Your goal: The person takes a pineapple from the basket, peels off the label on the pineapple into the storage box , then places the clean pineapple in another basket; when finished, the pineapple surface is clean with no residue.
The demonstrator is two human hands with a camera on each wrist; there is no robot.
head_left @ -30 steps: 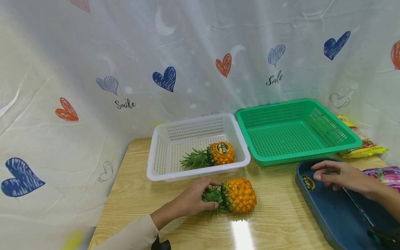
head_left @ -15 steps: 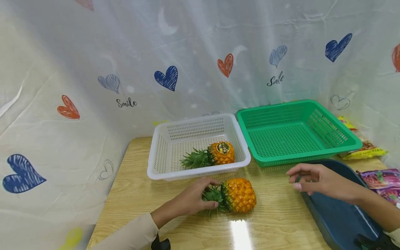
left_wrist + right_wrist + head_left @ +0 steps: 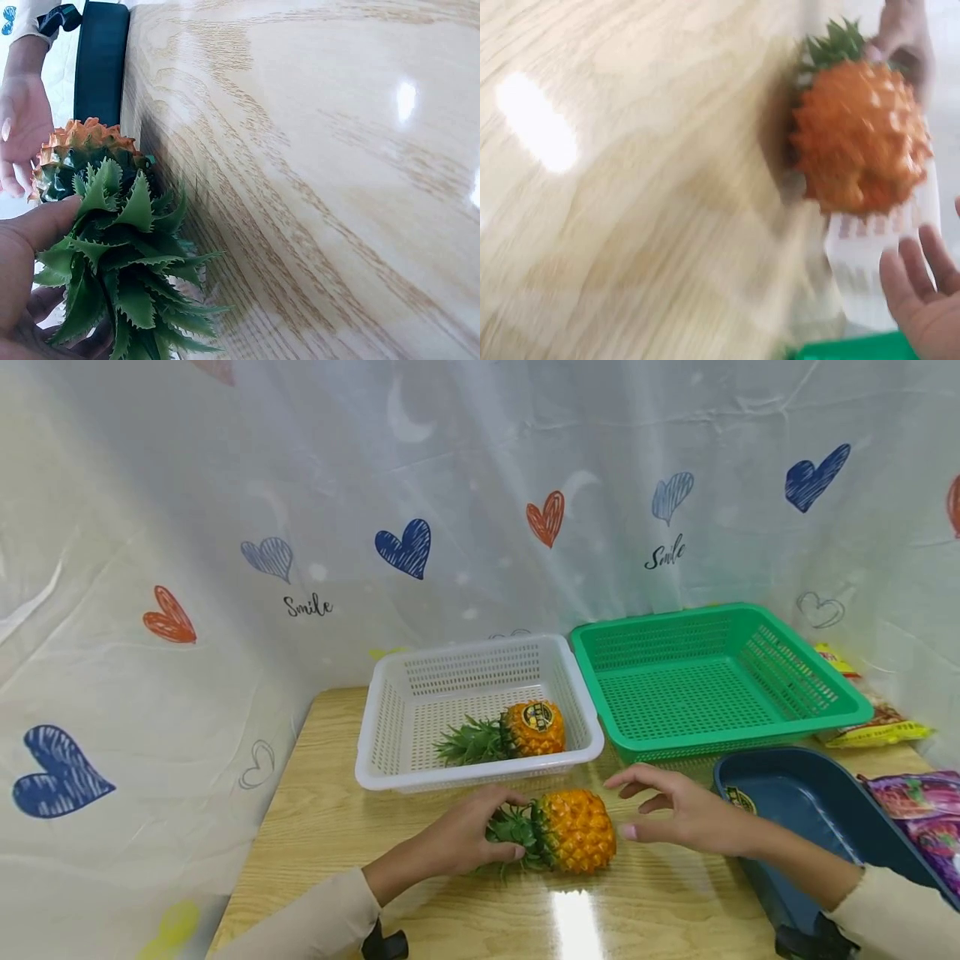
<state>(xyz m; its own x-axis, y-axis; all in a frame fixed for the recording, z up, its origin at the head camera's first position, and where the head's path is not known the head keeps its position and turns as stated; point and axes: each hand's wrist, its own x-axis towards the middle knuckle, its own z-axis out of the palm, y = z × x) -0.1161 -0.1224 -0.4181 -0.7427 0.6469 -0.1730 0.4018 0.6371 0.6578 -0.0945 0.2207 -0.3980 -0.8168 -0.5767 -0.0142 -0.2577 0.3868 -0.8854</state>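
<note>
A small orange pineapple (image 3: 577, 831) lies on its side on the wooden table, its green leafy crown (image 3: 127, 262) toward the left. My left hand (image 3: 468, 835) grips that crown, thumb on the near side and fingers over the far side. Just off the fruit's right end is my right hand (image 3: 686, 814), fingers spread and slightly bent, holding nothing. In the right wrist view the right hand (image 3: 930, 296) appears close to the blurred pineapple (image 3: 862, 142). A second pineapple (image 3: 534, 728) with a round black-and-yellow sticker lies in the white basket (image 3: 480, 777).
Behind the hands, the green basket (image 3: 712, 693) stands right of the white one. A dark blue tray (image 3: 795, 793) lies under the right forearm. Snack packets (image 3: 885, 727) and purple packets (image 3: 918, 797) lie at the far right. A patterned curtain (image 3: 480, 485) hangs behind the table.
My right hand has moved left from over the blue tray to beside the pineapple's right end. The left hand keeps its grip on the crown, and the pineapple has not moved.
</note>
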